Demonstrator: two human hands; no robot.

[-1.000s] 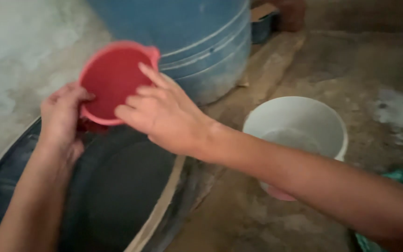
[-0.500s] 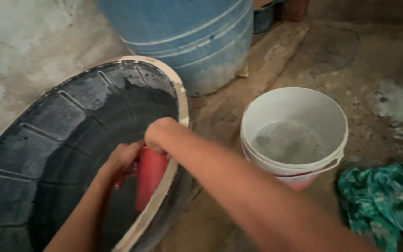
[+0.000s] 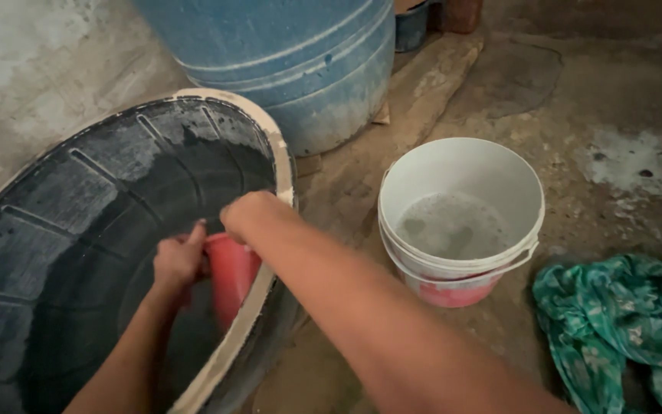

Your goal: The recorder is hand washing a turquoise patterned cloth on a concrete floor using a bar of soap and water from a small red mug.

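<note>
Here both the left hand (image 3: 180, 259) and right hand (image 3: 245, 216) clasp the red cup (image 3: 229, 276), seemingly tipped sideways.

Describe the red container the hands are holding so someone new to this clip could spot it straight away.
Start at the big black tub with the pale rim, lying left of the blue barrel. Inside it, against its right rim, the left hand and right hand grip a small red plastic cup tipped on its side. It is the only red thing in the tub; the white bucket stands apart on the floor.
</note>
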